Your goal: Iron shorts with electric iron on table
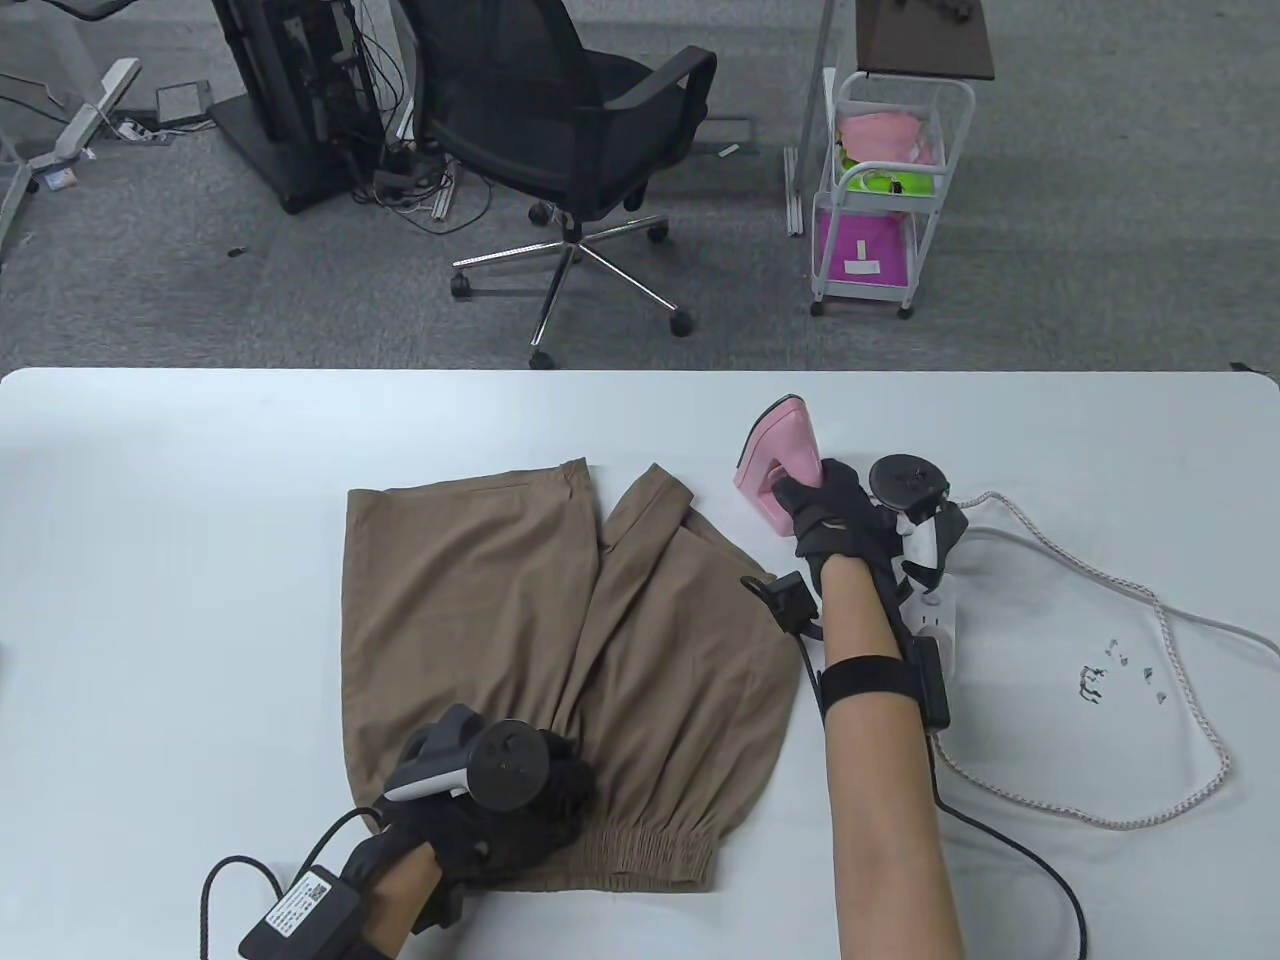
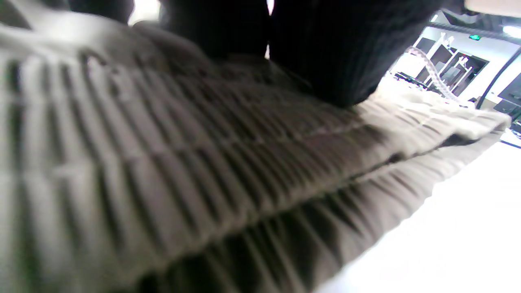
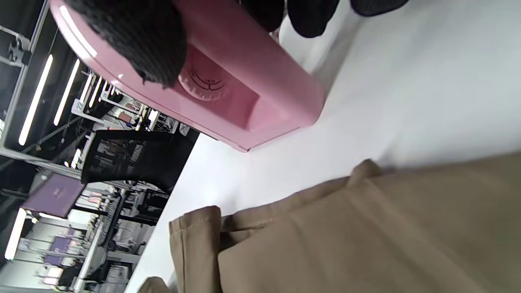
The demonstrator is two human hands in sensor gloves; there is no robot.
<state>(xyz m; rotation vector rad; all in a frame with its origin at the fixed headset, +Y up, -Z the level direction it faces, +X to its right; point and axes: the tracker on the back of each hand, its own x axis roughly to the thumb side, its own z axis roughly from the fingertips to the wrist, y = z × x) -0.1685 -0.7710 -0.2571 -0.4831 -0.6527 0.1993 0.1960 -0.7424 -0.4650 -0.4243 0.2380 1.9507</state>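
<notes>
The right hand grips the pink electric iron; the left hand presses flat on the brown shorts' elastic waistband.

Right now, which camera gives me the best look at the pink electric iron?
The table view: the whole pink electric iron stands upright on the white table, beside the brown shorts, gripped by the right hand. The right wrist view shows only a close-up of its body and dial. The left wrist view doesn't show it.
</notes>
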